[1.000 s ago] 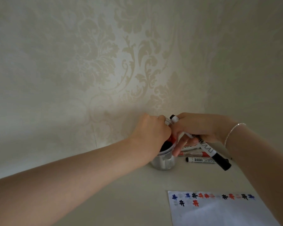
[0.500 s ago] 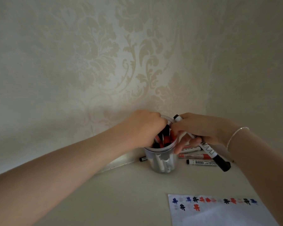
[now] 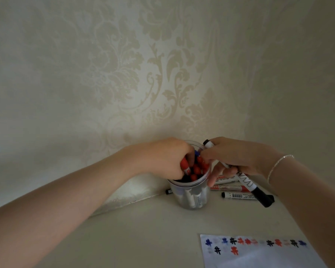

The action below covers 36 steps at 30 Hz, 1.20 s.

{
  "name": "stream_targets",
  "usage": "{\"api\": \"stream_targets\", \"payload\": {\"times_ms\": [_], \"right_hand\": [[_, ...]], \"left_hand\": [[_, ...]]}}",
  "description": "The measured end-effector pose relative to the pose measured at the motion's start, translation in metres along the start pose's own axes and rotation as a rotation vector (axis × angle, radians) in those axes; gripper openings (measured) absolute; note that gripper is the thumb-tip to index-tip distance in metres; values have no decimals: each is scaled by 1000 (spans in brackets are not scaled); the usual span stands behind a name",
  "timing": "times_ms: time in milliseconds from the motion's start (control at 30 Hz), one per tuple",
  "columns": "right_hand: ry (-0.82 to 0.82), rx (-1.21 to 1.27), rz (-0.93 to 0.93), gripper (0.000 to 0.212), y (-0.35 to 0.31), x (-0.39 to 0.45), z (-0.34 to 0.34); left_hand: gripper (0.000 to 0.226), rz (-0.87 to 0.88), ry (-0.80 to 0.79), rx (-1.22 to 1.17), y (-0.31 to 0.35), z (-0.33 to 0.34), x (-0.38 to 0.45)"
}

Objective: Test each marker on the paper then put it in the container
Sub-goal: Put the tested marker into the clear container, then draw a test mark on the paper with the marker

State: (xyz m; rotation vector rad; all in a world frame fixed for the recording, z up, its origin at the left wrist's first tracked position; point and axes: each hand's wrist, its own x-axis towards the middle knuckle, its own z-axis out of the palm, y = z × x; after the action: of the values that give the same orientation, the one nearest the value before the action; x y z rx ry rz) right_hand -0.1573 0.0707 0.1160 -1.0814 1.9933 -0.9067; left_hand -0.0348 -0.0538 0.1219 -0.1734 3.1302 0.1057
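Observation:
A clear plastic container (image 3: 190, 196) stands on the table near the wall, packed with several red, blue and black capped markers. My left hand (image 3: 162, 157) is over its rim, fingers curled round a red-capped marker (image 3: 243, 167) among those in the container. My right hand (image 3: 234, 155) hovers at the container's right side and grips a white marker with a black cap (image 3: 259, 194), which slants down to the right. The white test paper (image 3: 263, 256) with blue, black and red marks lies at the front right.
Loose markers lie on the table behind and right of the container: a red-labelled one (image 3: 230, 188), a black-tipped one (image 3: 238, 195), and one whose end (image 3: 168, 191) pokes out left of the container. Patterned walls close in behind and on the right.
The view has dropped slightly, showing more of the container. My left hand has slid back from the rim, exposing the caps, and now holds a red-capped marker. My right hand has hardly moved.

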Motion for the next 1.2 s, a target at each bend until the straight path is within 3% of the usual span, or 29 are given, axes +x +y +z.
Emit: {"api": "stream_targets", "payload": {"times_ms": [100,267,467,567,633,700,800,867,900,967,1067,1200], "right_hand": [[1,18,-7,17,-1,-1,0],[24,13,1,30,-1,6,2],[105,114,-1,37,7,13,2],[197,203,-23,31,11,22,7],[235,293,-46,17,12,27,9],[257,326,-73,17,13,30,10],[336,304,-114,29,17,33,10],[537,301,-145,36,20,33,8],[664,354,-177,37,21,33,5],[812,607,-280,38,21,30,-3],[828,966,-389,36,16,22,-13],[725,1189,-378,34,18,13,-17]], "left_hand": [[20,8,0,-147,-3,-5,-5],[22,40,10,101,-5,4,4],[15,-23,132,-63,-6,-3,4],[21,-31,142,-10,-8,1,13],[21,-28,122,-55,-15,-2,18],[18,-30,145,-143,-21,-3,20],[17,-39,351,-247,-20,3,23],[16,-13,621,-272,-12,8,21],[15,22,744,-306,-7,10,20],[16,98,838,-345,8,13,17],[32,159,731,-123,35,22,14],[51,2,501,263,63,46,21]]}}
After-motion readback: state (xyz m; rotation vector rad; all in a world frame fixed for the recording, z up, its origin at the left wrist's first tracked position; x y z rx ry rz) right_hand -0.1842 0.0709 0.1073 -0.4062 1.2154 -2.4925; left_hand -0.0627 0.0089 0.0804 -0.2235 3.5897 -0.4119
